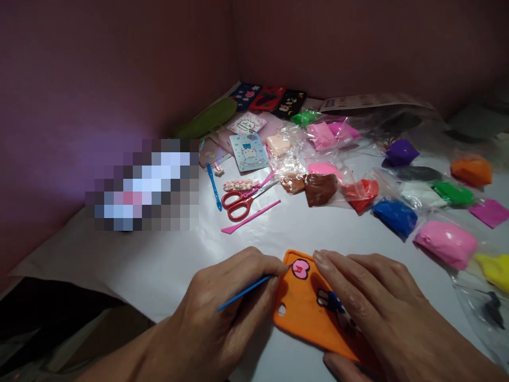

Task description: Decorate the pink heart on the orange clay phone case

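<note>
An orange phone case [296, 313] lies at a slant on the white-covered table. A pink heart [301, 269] with a dark outline and a red mark sits near its top corner, and a blue, white and black figure [336, 305] is partly hidden under my fingers. My left hand [234, 297] is closed around a thin blue modelling tool [242, 293], whose tip is at the case beside the heart. With its fingers across the case and thumb at the lower edge, my right hand [382, 313] holds it.
Red-handled scissors [238, 206], a pink tool [251, 216] and a blue tool [213, 187] lie ahead. Several bags of coloured clay, including pink clay [445, 244] and blue clay [395, 216], spread to the right. Decorated cases [268, 98] lie by the wall; a blurred-out object [147, 185] stands left.
</note>
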Demonstrator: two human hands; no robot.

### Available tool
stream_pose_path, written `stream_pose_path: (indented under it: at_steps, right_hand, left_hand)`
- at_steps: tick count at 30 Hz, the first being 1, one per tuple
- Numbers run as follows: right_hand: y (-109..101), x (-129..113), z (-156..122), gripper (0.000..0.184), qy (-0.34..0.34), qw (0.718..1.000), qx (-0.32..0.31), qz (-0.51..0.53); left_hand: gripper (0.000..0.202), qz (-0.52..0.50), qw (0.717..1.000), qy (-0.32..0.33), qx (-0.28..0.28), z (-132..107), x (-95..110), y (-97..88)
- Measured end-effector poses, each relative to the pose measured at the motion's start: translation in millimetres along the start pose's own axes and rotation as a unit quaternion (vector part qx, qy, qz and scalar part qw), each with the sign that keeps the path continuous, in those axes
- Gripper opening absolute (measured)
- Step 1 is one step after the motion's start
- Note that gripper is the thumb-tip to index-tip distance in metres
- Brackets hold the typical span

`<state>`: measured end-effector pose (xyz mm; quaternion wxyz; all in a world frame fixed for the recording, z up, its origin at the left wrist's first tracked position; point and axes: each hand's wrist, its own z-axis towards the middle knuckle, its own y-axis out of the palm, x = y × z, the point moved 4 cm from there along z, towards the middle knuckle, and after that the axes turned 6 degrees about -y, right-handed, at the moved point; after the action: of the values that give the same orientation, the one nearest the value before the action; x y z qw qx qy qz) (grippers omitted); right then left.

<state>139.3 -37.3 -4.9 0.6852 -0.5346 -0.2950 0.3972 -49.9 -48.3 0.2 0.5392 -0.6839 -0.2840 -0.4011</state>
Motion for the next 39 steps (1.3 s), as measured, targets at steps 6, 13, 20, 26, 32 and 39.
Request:
stream_pose_path:
  at_steps: [6, 13, 20, 26, 32, 39]
  right_hand:
    - [-1.2, 0.9, 0.4, 0.061, -0.003, 1.0, 0.005, -0.001]
    - [-0.2, -0.9, 5.5, 0.062, -0.005, 1.0, -0.002, -0.003]
    - [0.4, -0.8, 0.6, 0.063, -0.007, 1.0, -0.005, -0.01]
    - [0.0, -1.9, 2.5, 0.063, -0.011, 1.0, -0.002, -0.02]
    - [-15.2, 2.5, -3.3, 0.075, 0.074, 0.996, -0.003, -0.054]
    - [-30.4, 34.5, -14.5, 0.056, 0.218, 0.976, 0.012, 0.015]
  left_hand:
    - [0.015, -0.009, 1.0, 0.004, -0.004, 1.1, -0.8, 0.9]
    - [0.014, -0.021, 1.0, -0.012, 0.008, 0.6, -2.0, -1.7]
    - [0.018, -0.022, 1.0, 0.005, -0.006, 3.9, -0.9, -1.4]
    - [0.019, -0.034, 0.999, -0.014, -0.01, -0.1, -1.6, 1.1]
    - [0.016, -0.069, 0.996, -0.028, 0.039, -5.3, -1.2, -16.7]
    - [0.029, -0.207, 0.956, -0.207, -0.003, 0.2, -13.1, -22.0]
